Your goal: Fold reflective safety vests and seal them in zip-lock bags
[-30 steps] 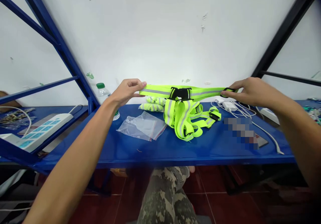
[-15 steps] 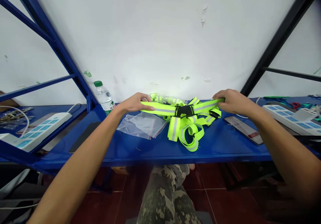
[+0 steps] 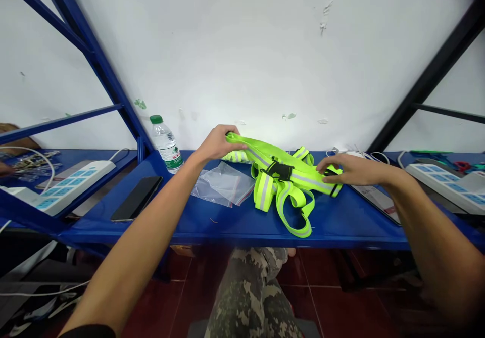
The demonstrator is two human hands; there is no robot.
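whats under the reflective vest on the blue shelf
The blue metal shelf shows through a loop of the reflective safety vest; whatever lies beneath its folded straps is covered and cannot be seen.

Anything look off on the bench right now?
The reflective vest looks odd: its straps lie twisted and looped in a heap below the black buckle, not laid flat, between the left hand and right hand.
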